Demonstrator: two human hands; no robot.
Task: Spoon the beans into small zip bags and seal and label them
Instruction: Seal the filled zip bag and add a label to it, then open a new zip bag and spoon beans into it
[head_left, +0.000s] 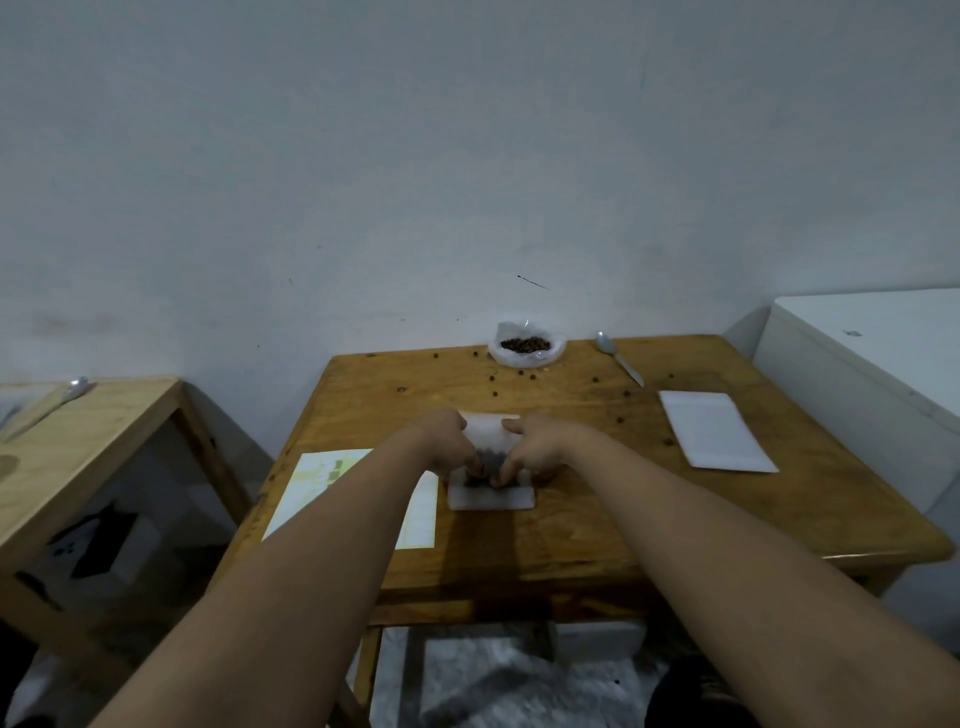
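- Over on the far left I see a second wooden table (104, 431) with a spoon-like piece (77, 387) lying on it.
- Near the left edge of the main tabletop (571, 530) lies a pale label sheet (322, 478), partly hidden under my left forearm.
- My left hand (448, 441) has its fingers curled round the left side of the small zip bag (485, 428).
- That bag stands upright at mid-tabletop with dark beans (491, 458) showing low inside it. It sits over a flat white bag (491, 500) lying beneath.
- My right hand (537, 449) pinches the bag's right side, with the fingers (506, 470) bent down beside the beans.
- At the back edge sits the open supply bag (525, 347), with loose beans (524, 375) scattered in front of it.
- Just right of it lies a metal spoon (618, 358), untouched.
- Farther right lies an empty white pouch (717, 431), flat on the wood.
- A white cabinet (857, 374) stands beside the right edge.
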